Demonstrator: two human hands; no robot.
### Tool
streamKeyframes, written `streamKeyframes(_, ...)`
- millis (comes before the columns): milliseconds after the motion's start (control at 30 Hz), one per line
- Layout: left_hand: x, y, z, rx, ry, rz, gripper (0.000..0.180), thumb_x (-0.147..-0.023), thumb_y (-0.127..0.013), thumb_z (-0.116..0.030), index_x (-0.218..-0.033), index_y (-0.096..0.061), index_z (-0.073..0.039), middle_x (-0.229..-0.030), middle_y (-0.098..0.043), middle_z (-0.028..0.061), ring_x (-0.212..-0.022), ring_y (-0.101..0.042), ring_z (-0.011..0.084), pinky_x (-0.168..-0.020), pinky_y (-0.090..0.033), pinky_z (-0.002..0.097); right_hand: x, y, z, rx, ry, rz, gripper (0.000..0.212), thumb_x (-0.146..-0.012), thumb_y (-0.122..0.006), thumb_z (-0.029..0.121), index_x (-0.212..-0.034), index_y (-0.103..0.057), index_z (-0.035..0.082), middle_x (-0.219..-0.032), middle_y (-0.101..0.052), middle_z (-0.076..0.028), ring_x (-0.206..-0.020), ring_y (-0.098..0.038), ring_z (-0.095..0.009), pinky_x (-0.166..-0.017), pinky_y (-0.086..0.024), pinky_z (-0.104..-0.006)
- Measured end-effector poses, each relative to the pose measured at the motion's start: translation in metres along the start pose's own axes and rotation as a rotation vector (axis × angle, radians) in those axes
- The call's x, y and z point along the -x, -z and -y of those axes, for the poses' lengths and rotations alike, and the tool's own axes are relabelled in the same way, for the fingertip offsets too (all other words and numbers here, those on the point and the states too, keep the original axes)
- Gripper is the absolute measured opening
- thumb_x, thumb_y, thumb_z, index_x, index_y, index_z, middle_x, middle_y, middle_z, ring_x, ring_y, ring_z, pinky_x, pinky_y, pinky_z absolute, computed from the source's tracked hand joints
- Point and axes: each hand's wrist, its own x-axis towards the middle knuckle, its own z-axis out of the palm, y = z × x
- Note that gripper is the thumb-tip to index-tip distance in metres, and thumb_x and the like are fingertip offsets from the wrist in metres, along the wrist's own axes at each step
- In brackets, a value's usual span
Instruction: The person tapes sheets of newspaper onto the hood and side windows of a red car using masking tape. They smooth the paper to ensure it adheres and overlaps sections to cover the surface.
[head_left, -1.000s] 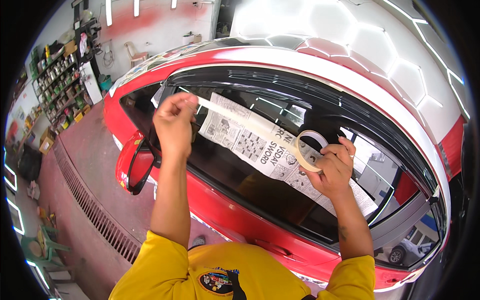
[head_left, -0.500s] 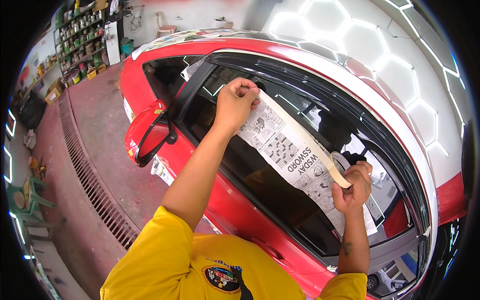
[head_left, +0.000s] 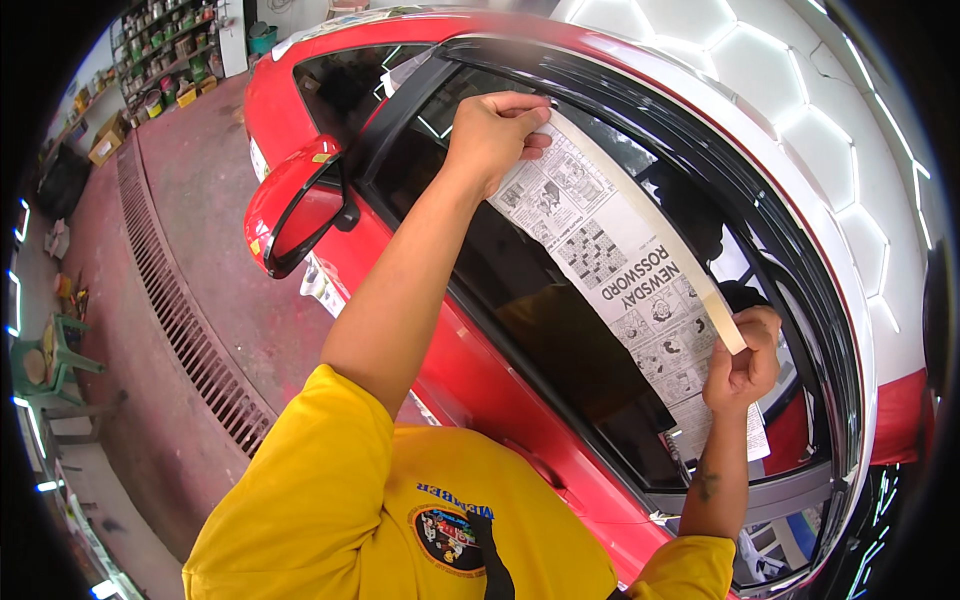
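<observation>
Newspaper (head_left: 612,262), printed with bold black letters (head_left: 650,282), carries tape (head_left: 721,314) pinched by left fingers (head_left: 518,102) and right fingers (head_left: 719,368).

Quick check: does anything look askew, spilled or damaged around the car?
Nothing stands out at the window. The newspaper runs along the tape between the left hand and right hand, with no obvious tear. At far left, a crumpled pale thing lies loose on the floor, perhaps stray litter.

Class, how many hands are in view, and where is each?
2. The left hand is at the upper-left end of the tape strip; the right hand is at its lower-right end, in front of the newspaper.
</observation>
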Motion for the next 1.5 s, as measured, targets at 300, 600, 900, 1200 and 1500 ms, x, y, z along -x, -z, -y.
streamKeyframes(300, 0.002, -0.005, 0.008, -0.105, -0.087, -0.034, 0.017, -0.104, -0.081, -0.002, -0.12, -0.084, 0.003, -0.1, -0.077, 0.0064, -0.087, -0.081, 0.0163, -0.074, -0.067, 0.0273, -0.007, -0.001, 0.003, 0.075, 0.135, 0.051, 0.019, -0.087, -0.08, 0.011, -0.088, -0.063, 0.002, -0.083, -0.063, -0.015, -0.087, -0.061, -0.032, -0.096, -0.048, -0.0537)
streamKeyframes(600, -0.003, -0.004, 0.019, -0.119, -0.141, -0.074, 0.034, -0.102, -0.084, -0.001, -0.131, -0.07, 0.004, -0.1, -0.073, 0.0083, -0.081, -0.08, 0.0185, -0.07, -0.067, 0.0294, -0.015, -0.008, 0.011, 0.118, 0.141, 0.0, 0.015, -0.073, -0.075, 0.003, -0.078, -0.061, 0.004, -0.072, -0.059, -0.01, -0.078, -0.063, -0.031, -0.084, -0.047, -0.0476)
streamKeyframes(900, 0.018, -0.025, 0.035, -0.003, -0.38, -0.341, 0.044, -0.104, -0.077, 0.002, -0.134, -0.046, 0.001, -0.104, -0.068, 0.0138, -0.074, -0.078, 0.0205, -0.061, -0.063, 0.0312, -0.017, -0.007, 0.011, 0.142, 0.172, 0.035, 0.016, -0.071, -0.075, 0.003, -0.077, -0.06, 0.004, -0.072, -0.059, -0.012, -0.076, -0.062, -0.033, -0.082, -0.047, -0.0473)
streamKeyframes(1200, 0.049, -0.041, 0.087, -0.971, -0.782, -0.052, 0.132, -0.091, -0.088, -0.045, -0.18, -0.006, 0.007, -0.185, -0.019, 0.0348, -0.174, -0.013, 0.0496, -0.139, -0.007, 0.0637, -0.02, -0.002, 0.011, 0.164, 0.135, 0.053, 0.011, -0.068, -0.072, 0.001, -0.077, -0.064, 0.004, -0.073, -0.062, -0.012, -0.073, -0.065, -0.031, -0.089, -0.053, -0.0488)
streamKeyframes(1500, 0.046, -0.045, 0.099, -1.02, -0.795, -0.133, 0.157, -0.077, -0.086, -0.083, -0.178, -0.011, 0.012, -0.184, -0.023, 0.0356, -0.174, -0.016, 0.0496, -0.131, -0.004, 0.0814, -0.019, 0.059, 0.056, 0.254, -0.155, 0.285, 0.05, -0.098, -0.084, 0.005, -0.147, -0.075, 0.008, -0.088, -0.065, -0.013, -0.071, -0.061, -0.026, -0.071, -0.054, -0.0367)
